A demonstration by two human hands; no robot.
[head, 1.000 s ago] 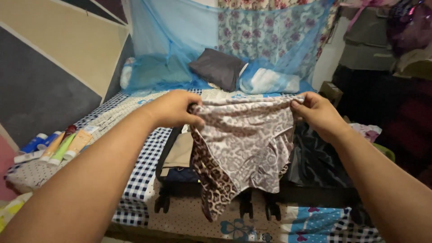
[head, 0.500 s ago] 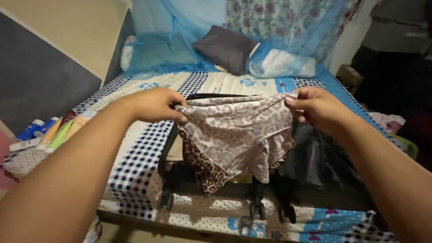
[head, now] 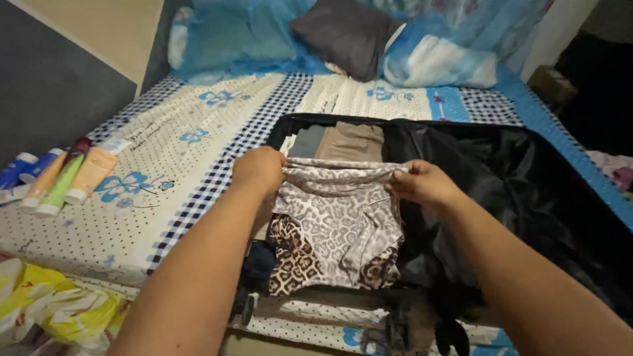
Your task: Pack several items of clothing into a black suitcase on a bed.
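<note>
Head view: I see the bed [head: 198, 132] filling the frame, the open black suitcase [head: 527, 198] at centre right, the leopard-print garment [head: 336, 224] draped over its left half. My left hand [head: 260, 170] and right hand [head: 422, 184] each pinch its top edge; an uneven grip could bunch the cloth, I judge

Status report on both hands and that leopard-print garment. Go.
Left hand and right hand each pinch a top corner of the leopard-print garment. Garment hangs over the open black suitcase, above folded clothes. Nothing in the way.
</note>
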